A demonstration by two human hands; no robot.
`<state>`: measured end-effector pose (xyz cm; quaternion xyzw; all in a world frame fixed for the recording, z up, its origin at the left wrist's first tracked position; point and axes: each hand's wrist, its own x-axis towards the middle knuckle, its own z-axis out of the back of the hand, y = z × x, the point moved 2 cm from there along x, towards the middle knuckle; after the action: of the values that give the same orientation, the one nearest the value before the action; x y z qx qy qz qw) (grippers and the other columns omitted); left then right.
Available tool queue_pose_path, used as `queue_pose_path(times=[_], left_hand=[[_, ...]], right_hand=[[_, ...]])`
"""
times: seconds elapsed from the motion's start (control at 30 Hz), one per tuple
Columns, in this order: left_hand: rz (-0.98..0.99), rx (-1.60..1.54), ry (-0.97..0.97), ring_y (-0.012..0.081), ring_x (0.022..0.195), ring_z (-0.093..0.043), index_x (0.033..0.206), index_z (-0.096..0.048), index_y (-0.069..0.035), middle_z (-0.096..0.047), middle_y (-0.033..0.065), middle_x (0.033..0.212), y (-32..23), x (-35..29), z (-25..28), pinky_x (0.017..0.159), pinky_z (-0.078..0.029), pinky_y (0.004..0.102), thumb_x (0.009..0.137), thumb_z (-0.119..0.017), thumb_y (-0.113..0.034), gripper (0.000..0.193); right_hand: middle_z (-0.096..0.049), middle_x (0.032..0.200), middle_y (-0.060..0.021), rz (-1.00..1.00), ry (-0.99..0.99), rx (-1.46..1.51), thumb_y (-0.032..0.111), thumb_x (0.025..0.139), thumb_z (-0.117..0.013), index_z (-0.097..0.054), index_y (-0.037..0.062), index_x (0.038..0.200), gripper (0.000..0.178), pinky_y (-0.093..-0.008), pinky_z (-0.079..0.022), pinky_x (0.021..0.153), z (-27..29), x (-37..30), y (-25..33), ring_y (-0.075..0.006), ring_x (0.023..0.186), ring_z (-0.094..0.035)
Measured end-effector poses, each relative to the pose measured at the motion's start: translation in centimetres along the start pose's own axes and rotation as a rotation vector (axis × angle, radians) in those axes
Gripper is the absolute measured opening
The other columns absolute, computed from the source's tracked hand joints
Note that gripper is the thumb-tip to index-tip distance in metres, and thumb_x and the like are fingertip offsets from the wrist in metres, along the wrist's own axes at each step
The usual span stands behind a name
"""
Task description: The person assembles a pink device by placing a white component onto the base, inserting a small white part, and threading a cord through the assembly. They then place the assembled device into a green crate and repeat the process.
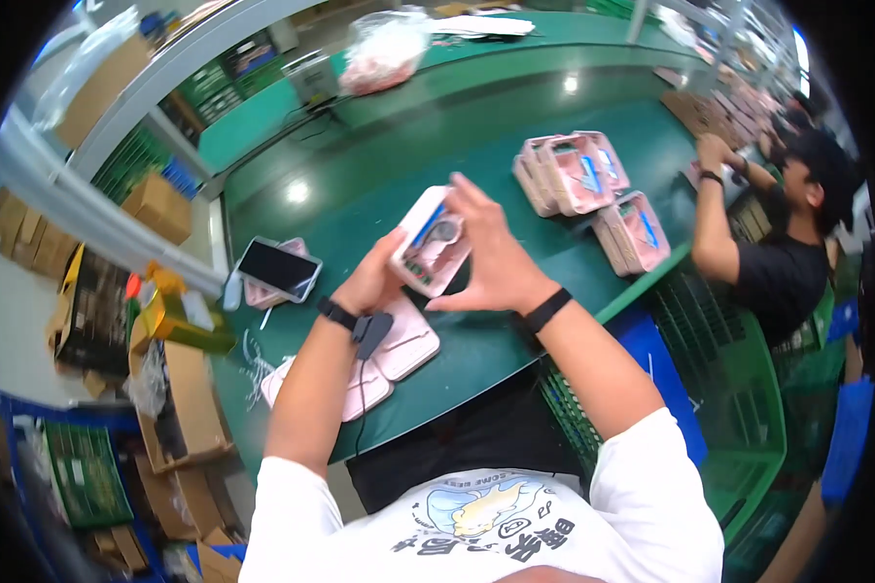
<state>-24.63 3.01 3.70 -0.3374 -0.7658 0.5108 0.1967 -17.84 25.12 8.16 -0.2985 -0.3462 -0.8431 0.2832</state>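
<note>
A pink plastic casing, like an open shallow box, is held up and tilted over the green table. Inside it are a round metallic part, a blue strip and small components. My left hand grips its left side, the fingers partly hidden behind it. Around its right side curves my right hand, fingertips at the upper edge and thumb by the lower corner. Beneath my left wrist lie flat pink panels near the table's front edge. A dark-screened phone-like device rests on another pink piece to the left.
Stacked pink casings stand right of my hands, with another stack nearer me. A person works at the right end. Cardboard boxes and a yellow-green container flank the table's left side. A clear bag lies at the back.
</note>
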Motion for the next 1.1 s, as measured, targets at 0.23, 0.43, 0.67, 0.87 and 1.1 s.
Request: queue_pose_path(times=[0.23,0.43,0.67,0.87,1.1], left_hand=[[0.023,-0.081,-0.021,0.0326,0.137,-0.07,0.165,-0.053,-0.001,-0.067,0.0205,0.156,0.1,-0.4,0.0,0.119,-0.054,0.049,0.12,-0.035,-0.065,0.08],[0.021,0.018,0.017,0.0304,0.131,-0.073,0.159,-0.057,0.002,-0.073,0.0203,0.146,0.2,-0.1,2.7,0.113,-0.058,0.0458,0.121,-0.041,-0.059,0.073],[0.022,0.18,-0.024,0.025,0.119,-0.076,0.152,-0.064,0.001,-0.076,0.0184,0.138,0.2,0.5,1.3,0.104,-0.062,0.0392,0.119,-0.062,-0.041,0.053],[0.005,0.639,-0.101,0.0213,0.114,-0.078,0.141,-0.072,-0.001,-0.079,0.0145,0.127,1.3,0.5,-0.7,0.097,-0.063,0.0366,0.112,-0.074,-0.031,0.042],[0.04,0.979,-0.077,0.0197,0.108,-0.077,0.133,-0.075,0.002,-0.081,0.0125,0.116,0.2,-0.6,-2.7,0.093,-0.064,0.0368,0.107,-0.081,-0.029,0.041]], right_hand=[[-0.051,0.159,-0.0225,0.169,0.0,-0.34,0.04,0.063,-0.107,-0.04,0.005,0.166,0.127,-0.0525,-0.051,0.118,0.7,0.0,1.5,-0.0428,0.143,-0.057],[-0.064,0.136,-0.0129,-0.301,-0.856,0.113,0.054,0.077,-0.106,-0.054,0.0014,0.145,0.1,-0.039,-0.057,0.103,10.5,4.6,-3.4,-0.0232,0.125,-0.064],[-0.073,0.139,-0.0246,-1.264,-0.402,-0.621,0.055,0.081,-0.101,-0.063,-0.0144,0.142,0.099,-0.0394,-0.06,0.102,27.6,-3.8,-20.0,-0.0254,0.126,-0.072],[-0.075,0.133,-0.0249,-0.639,-0.424,-0.407,0.064,0.079,-0.097,-0.064,-0.0094,0.142,0.103,-0.0455,-0.059,0.105,20.8,-4.5,-7.0,-0.0326,0.125,-0.074],[-0.074,0.126,-0.0292,-0.717,0.466,-0.852,0.072,0.082,-0.088,-0.069,-0.0035,0.137,0.095,-0.0528,-0.06,0.105,10.3,-4.6,0.1,-0.045,0.12,-0.074]])
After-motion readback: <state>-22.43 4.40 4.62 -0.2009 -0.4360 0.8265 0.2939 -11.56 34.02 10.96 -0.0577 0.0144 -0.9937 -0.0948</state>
